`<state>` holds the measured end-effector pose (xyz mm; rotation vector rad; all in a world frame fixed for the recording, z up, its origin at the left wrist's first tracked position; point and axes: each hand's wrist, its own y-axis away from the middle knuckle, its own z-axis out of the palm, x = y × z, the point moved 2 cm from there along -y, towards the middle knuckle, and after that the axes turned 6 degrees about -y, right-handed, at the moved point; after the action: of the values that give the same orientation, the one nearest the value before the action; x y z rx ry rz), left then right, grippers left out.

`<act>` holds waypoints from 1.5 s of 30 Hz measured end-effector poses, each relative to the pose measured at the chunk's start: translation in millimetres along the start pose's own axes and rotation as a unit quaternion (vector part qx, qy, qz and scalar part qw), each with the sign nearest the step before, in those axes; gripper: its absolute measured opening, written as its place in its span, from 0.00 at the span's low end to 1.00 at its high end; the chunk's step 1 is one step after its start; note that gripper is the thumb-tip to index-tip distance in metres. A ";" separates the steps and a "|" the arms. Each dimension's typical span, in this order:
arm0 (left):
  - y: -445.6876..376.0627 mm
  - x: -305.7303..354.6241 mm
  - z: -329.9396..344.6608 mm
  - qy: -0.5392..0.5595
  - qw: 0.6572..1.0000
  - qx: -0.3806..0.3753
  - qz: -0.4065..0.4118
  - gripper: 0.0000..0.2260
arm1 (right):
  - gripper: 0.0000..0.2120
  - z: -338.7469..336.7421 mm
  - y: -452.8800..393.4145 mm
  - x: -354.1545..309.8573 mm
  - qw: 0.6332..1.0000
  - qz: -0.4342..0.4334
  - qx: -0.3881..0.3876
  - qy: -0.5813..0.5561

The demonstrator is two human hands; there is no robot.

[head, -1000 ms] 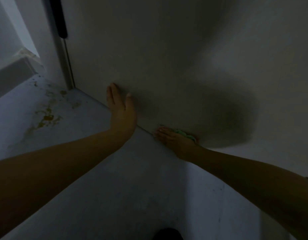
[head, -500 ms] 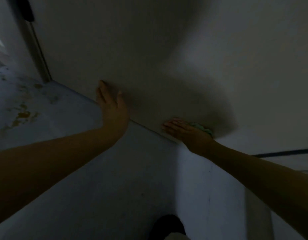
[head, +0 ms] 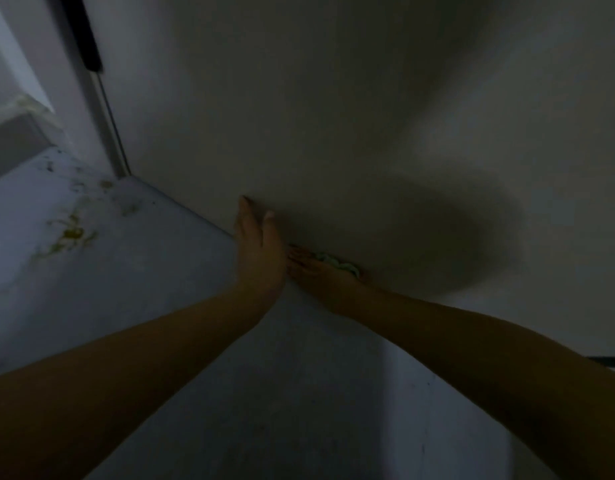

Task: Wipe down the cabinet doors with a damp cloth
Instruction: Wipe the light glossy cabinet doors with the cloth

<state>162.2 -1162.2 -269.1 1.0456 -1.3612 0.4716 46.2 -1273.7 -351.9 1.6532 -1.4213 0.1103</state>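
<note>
While the scene is seen in weak light, two bare arms are stretched forward to a pale cabinet door (head: pixel 333 98) that fills most of the view. The left hand (head: pixel 259 244) is laid against the door near its lower edge, with the fingers straight and kept together and the thumb a little apart; nothing is held in it. The right hand (head: pixel 320 271) is placed just beside it, touching or almost touching the left wrist, and it is pressed flat on a small green cloth (head: pixel 340 266). Only a bunched edge of the cloth is seen past the back of this hand, against the bottom edge of the door, where the door meets a grey surface (head: pixel 160 289). The fingers of the right hand seem straight over the cloth, but how the thumb lies cannot be told. A large dark shadow (head: pixel 437 230) is cast on the door to the right of the hands. On the grey surface, far left, yellowish stains (head: pixel 69 233) are seen. At the upper left a black handle (head: pixel 89 39) is set beside the door's edge.
</note>
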 end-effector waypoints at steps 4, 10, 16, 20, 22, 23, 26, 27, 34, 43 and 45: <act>5.8 4.1 9.0 -0.017 1.000 0.008 0.004 0.24 | 0.30 2.4 20.6 -5.0 0.999 0.001 0.051 0.019; 16.0 -4.6 20.7 -0.032 1.000 -0.002 0.000 0.26 | 0.29 36.1 123.5 6.4 0.882 0.043 0.131 -0.450; 23.4 -4.6 34.7 0.041 0.999 -0.026 -0.012 0.29 | 0.30 48.0 171.7 9.0 0.906 0.010 0.112 -0.408; 13.1 -15.0 24.0 0.068 0.996 -0.045 -0.025 0.33 | 0.25 34.5 150.7 16.2 0.918 0.025 0.142 -0.369; 14.2 -15.1 20.0 0.072 0.996 -0.043 -0.008 0.28 | 0.24 26.2 127.8 15.4 0.939 0.002 0.156 -0.307; 15.2 -15.3 19.0 0.074 0.997 -0.036 0.000 0.26 | 0.25 19.2 114.4 16.9 0.951 -0.018 0.183 -0.249; 16.6 -15.1 20.2 0.072 0.997 -0.021 0.011 0.27 | 0.25 -4.1 95.3 24.2 0.968 -0.088 0.189 -0.139; 15.7 -16.3 21.7 0.070 0.997 -0.021 0.005 0.29 | 0.24 -3.0 93.0 23.7 0.981 -0.099 0.123 -0.116; 17.5 -17.5 29.4 0.074 0.996 -0.041 0.004 0.38 | 0.24 -7.0 169.1 49.5 0.980 0.030 0.178 -0.079; 28.4 8.6 21.5 0.207 0.975 -0.044 -0.072 0.20 | 0.27 -95.4 155.8 95.3 0.857 0.307 0.413 0.006; 28.1 9.0 16.4 0.228 0.969 -0.028 -0.086 0.19 | 0.26 -88.0 121.4 80.9 0.906 0.215 0.362 -0.034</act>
<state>132.4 -1164.2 -253.4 0.9286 -0.8638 0.5049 15.0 -1262.8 -184.7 1.8831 -1.9221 0.9389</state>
